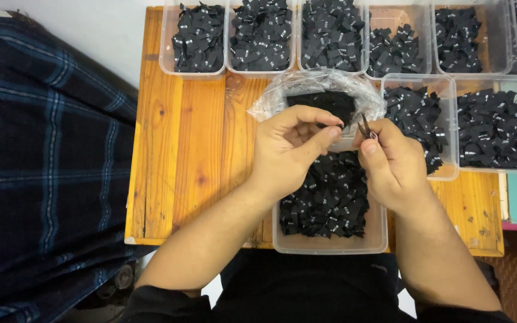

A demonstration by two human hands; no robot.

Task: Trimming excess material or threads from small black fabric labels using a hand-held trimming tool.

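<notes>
Nearest the person, a clear rectangular plastic tub (330, 242) sits at the near edge of the orange-stained wooden plank surface (181, 155), heaped with small black woven fabric labels (330, 197) bearing tiny white marks. It slightly overhangs the near edge, so a knock from a forearm could tip it into the lap.

Just above that tub, the two hands meet. The left hand (288, 146) has its fingers (324, 133) curled narrow, thumb pressed toward the forefinger, and seems to pinch a single black label, though the piece itself is too small and dark to make out for certain. The right hand (393, 164) is closed around a pair of small dark metal tweezers (364, 127), tips pointing toward the left fingertips. The grip on the label looks slight; a slip would drop it into the near tub, where it would be lost among the others. The tweezer tips are close to the left fingertips and could prick them.

Just beyond the hands, a crinkled clear plastic bag (324, 90) of more black labels lies open; it is soft and could slump and spill.

Farther away, a row of clear plastic bins (258, 39) holds sorted black labels, with two more bins (492, 125) at the right. A label dropped in the wrong bin would be hard to spot.

To the left hangs dark blue plaid cloth (43, 155).
</notes>
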